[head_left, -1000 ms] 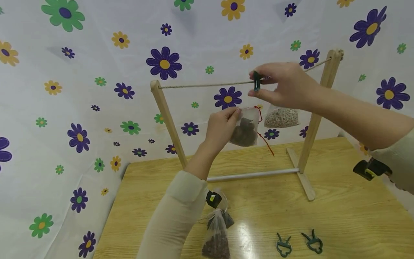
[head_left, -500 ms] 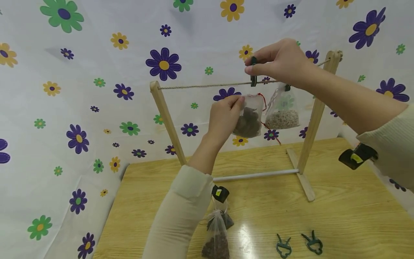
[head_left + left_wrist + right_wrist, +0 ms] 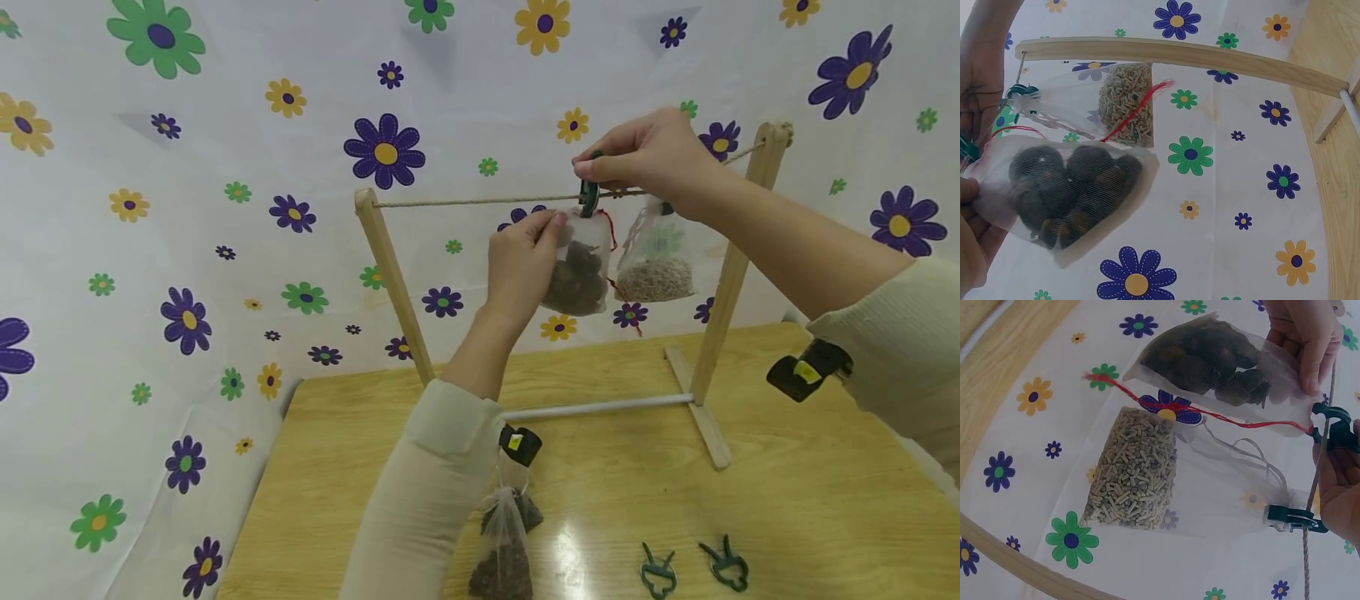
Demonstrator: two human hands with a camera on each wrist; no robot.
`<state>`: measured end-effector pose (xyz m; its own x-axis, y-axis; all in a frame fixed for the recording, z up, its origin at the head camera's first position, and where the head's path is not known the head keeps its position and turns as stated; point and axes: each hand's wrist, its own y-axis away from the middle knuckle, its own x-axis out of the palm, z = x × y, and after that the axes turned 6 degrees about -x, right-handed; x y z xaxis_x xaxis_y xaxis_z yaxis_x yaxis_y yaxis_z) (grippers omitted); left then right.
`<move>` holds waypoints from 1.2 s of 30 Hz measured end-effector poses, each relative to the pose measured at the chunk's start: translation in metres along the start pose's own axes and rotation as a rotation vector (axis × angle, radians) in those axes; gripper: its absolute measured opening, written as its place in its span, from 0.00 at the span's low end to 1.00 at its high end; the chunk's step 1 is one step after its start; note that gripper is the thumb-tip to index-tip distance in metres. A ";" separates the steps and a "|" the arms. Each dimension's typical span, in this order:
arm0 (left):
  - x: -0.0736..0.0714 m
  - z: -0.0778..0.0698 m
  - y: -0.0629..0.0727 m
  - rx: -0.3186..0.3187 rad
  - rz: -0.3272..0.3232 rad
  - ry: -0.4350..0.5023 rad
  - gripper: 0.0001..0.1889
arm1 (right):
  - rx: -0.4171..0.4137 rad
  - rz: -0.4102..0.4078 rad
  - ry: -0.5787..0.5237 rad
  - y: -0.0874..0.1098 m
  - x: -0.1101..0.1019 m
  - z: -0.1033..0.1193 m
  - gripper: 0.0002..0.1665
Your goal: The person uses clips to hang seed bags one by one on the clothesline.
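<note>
My left fingers [image 3: 551,232] pinch the dark bag [image 3: 579,282] left of the pellet bag [image 3: 656,279], while my right fingers [image 3: 618,142] squeeze a clip [image 3: 589,197] at the rope [image 3: 465,202].

We see a sheer, finely woven mesh bag [image 3: 1072,194] with a fibrous red cord [image 3: 1172,407]. Dry-looking, matt pellets [image 3: 1132,475] show through an equally sheer second bag [image 3: 1222,487]. The green clip [image 3: 588,198] looks like smooth plastic. We find the rope [image 3: 465,202] rough and twisted, the post [image 3: 717,333] pale matt wood, the rod [image 3: 600,407] smooth and white. The wood-grained surface [image 3: 810,475] is glossy; the right cuff [image 3: 873,300] is ribbed cloth. Whether the backdrop [image 3: 262,167] is cloth or plastic, we cannot tell.
</note>
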<state>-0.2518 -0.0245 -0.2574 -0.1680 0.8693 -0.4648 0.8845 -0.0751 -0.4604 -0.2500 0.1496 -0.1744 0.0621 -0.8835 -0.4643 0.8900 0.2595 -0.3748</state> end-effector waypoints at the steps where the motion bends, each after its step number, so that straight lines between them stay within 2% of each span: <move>1: 0.001 0.000 0.000 0.004 -0.008 0.001 0.14 | -0.003 -0.005 -0.020 0.000 -0.001 -0.001 0.15; 4: 0.003 0.001 0.000 0.012 -0.028 0.016 0.14 | -0.014 -0.019 -0.062 0.001 -0.001 -0.003 0.13; 8: 0.004 -0.001 0.002 0.027 -0.030 0.058 0.13 | 0.023 -0.017 -0.092 0.000 -0.001 -0.002 0.12; 14: 0.004 -0.004 0.004 0.089 -0.045 0.074 0.14 | 0.070 0.015 -0.033 0.000 0.002 -0.003 0.21; 17: 0.006 -0.003 0.005 0.083 -0.039 0.067 0.14 | 0.104 0.082 0.053 0.001 0.002 -0.004 0.23; 20: 0.009 0.001 0.007 0.083 -0.045 0.066 0.13 | 0.119 0.196 0.173 0.001 0.000 -0.001 0.26; 22: 0.011 0.003 0.007 0.095 -0.051 0.071 0.13 | 0.115 0.264 0.244 0.001 -0.002 0.001 0.29; 25: 0.012 0.006 0.008 0.095 -0.050 0.081 0.13 | 0.097 0.314 0.295 0.001 -0.007 0.003 0.36; 30: 0.013 0.013 0.010 0.062 0.009 0.072 0.14 | 0.037 0.290 0.386 0.010 -0.007 0.005 0.36; 33: 0.007 0.017 0.013 0.042 0.095 0.007 0.15 | -0.029 0.234 0.480 0.020 -0.005 0.006 0.33; 36: -0.002 0.021 0.018 0.019 0.206 -0.094 0.17 | -0.086 0.151 0.523 0.034 -0.001 0.007 0.31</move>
<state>-0.2448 -0.0377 -0.2809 -0.0252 0.7856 -0.6182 0.8960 -0.2565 -0.3625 -0.2167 0.1567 -0.1809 -0.0660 -0.5283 -0.8465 0.8471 0.4186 -0.3273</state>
